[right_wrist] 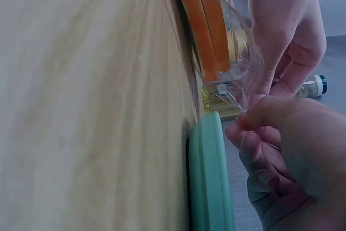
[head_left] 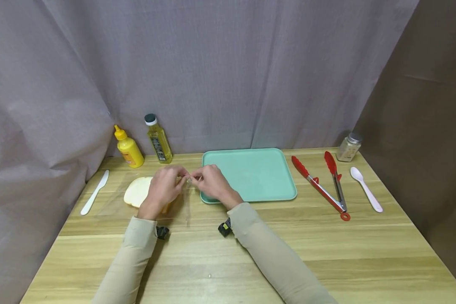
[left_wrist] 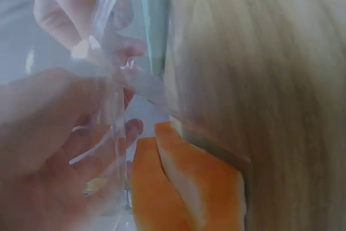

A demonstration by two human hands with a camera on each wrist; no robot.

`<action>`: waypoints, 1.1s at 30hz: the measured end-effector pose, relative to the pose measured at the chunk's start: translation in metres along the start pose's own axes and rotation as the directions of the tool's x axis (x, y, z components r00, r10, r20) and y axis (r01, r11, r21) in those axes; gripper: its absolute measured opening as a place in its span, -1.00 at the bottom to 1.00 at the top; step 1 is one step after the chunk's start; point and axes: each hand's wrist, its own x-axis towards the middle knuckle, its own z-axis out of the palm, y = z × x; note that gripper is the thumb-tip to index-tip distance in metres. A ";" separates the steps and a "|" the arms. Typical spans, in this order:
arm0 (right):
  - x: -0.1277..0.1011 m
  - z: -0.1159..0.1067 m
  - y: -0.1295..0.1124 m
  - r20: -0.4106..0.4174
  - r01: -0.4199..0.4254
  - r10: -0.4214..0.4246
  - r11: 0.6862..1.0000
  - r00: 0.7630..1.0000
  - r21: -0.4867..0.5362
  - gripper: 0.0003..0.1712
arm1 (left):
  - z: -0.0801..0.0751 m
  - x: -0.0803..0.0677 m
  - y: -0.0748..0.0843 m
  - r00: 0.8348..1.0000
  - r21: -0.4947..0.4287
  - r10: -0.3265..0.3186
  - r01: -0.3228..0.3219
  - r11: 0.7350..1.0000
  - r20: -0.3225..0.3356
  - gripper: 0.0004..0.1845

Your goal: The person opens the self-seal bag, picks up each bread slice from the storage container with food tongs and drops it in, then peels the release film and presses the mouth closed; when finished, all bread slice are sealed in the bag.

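Bread slices [head_left: 137, 192] with brown-orange crusts lie at the left of the table inside a clear plastic bag [right_wrist: 250, 66]. Over the bag's right end, my left hand [head_left: 164, 185] pinches the thin film between thumb and fingers. Close against it, my right hand [head_left: 212, 181] pinches the same gathered film at the fingertips, above the left edge of a mint-green tray [head_left: 251, 175]. In the left wrist view the film passes in front of the left hand, and bread crusts [left_wrist: 205, 187] show below. The left hand covers part of the bread in the head view.
Behind the bread stand a yellow squeeze bottle [head_left: 130, 151] and an oil bottle [head_left: 159, 143]. A white knife [head_left: 95, 193] lies at the far left. Right of the tray are red tongs [head_left: 323, 190], a spoon [head_left: 366, 192] and a seasoning jar [head_left: 348, 148]. A curtain [head_left: 228, 76] rises behind.
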 end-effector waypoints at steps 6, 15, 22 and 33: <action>0.000 0.001 0.002 -0.051 0.006 -0.002 0.997 0.999 0.081 -0.81 | 0.002 -0.001 0.001 1.000 -0.008 0.005 -0.005 1.000 -0.011 -0.92; 0.000 0.000 0.003 -0.064 -0.020 0.027 0.994 0.998 0.112 -0.86 | 0.005 -0.001 0.000 0.999 -0.012 0.024 -0.025 1.000 -0.035 -0.96; 0.001 -0.002 0.005 -0.066 -0.044 0.054 0.988 0.996 0.150 -0.84 | 0.004 0.000 0.001 0.998 -0.046 -0.059 0.059 0.997 -0.003 -0.94; 0.000 -0.005 0.007 -0.046 -0.077 0.087 0.979 0.995 0.186 -0.82 | 0.004 0.000 0.003 0.988 -0.078 -0.153 0.154 0.985 0.020 -0.91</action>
